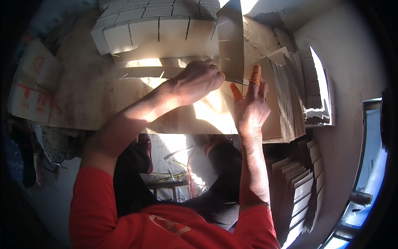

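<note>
Maybe the card stack (286,103) sits close so the right hand (252,107), thumb and pointer apart, reaches it easily, while the left hand (198,81) is curled, its grip too hidden to tell.

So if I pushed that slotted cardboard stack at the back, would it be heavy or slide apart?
The slotted cardboard stack would probably feel heavy, with so many sheets. They look thin and separate, so might slip apart.
</note>
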Available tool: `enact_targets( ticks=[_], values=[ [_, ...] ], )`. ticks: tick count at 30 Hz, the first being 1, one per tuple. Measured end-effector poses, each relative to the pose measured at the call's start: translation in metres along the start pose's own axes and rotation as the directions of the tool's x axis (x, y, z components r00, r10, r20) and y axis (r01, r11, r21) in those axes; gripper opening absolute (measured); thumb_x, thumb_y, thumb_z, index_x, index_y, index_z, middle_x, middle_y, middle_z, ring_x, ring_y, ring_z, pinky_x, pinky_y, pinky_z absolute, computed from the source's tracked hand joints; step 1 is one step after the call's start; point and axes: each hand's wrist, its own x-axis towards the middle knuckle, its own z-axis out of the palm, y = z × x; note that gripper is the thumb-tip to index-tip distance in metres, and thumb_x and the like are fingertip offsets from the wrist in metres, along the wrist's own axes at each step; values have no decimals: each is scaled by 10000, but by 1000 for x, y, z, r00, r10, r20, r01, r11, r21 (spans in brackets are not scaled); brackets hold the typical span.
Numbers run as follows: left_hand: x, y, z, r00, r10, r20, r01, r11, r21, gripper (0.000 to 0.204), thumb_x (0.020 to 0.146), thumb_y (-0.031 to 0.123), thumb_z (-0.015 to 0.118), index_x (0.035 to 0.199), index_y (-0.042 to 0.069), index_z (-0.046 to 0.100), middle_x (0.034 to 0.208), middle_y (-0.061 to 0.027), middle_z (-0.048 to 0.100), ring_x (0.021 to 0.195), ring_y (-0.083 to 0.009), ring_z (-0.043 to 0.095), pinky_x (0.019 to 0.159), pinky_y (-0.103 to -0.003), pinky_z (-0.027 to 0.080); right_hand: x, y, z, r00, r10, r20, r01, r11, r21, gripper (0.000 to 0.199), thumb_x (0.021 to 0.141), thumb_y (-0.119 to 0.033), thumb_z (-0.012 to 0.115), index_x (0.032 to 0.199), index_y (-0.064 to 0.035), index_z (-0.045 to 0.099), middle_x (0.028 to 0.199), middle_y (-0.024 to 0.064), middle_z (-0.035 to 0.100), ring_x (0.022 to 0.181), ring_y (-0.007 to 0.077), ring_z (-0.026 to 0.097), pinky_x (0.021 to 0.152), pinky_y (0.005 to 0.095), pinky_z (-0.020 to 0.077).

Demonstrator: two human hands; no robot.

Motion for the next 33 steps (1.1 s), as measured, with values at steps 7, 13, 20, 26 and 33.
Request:
enact_targets(
  ticks=[7,13,20,26,33],
  values=[
    [-4,0,-4,996,-43,83,52,992,-112,117,718,65,649,768,1,565,787,-97,574,791,-236,596,689,-351,510,1,18,45,982,21,187,-85,937,339,716,871,-29,551,1486,-59,185,1059,239,609,688,351,655,582,403,545],
    [25,-52,-42,879,-389,274,454,858,-239,305,717,195,779,881,-18,635,849,-149,644,862,-288,625,767,-371,496,0,6,32,988,-28,-153,85,923,375,726,862,54,542,1490,-53,193,1113,223,629,777,295,690,637,324,556],
    [54,-154,36,910,-390,-136,413,864,287,429,675,157,763,1036,-8,599,1060,-118,582,1090,-268,486,931,-389,405,5,3,28,995,17,-100,26,906,422,681,890,13,559,1480,-53,226,1245,199,581,942,297,677,729,323,566],
    [54,-166,54,930,-364,-55,355,847,396,303,776,-42,590,1078,-45,569,1124,-155,582,1163,-289,465,964,-437,411,10,4,26,989,20,-144,49,887,459,674,863,70,523,1471,-43,254,1322,196,531,965,300,671,733,320,565],
    [46,-155,43,966,-208,-153,247,918,311,175,725,-26,578,879,40,628,914,-115,628,983,-266,559,899,-408,418,11,4,25,982,33,-188,55,895,442,678,865,61,532,1475,-85,275,1225,160,611,897,266,692,709,309,561]
  ],
)
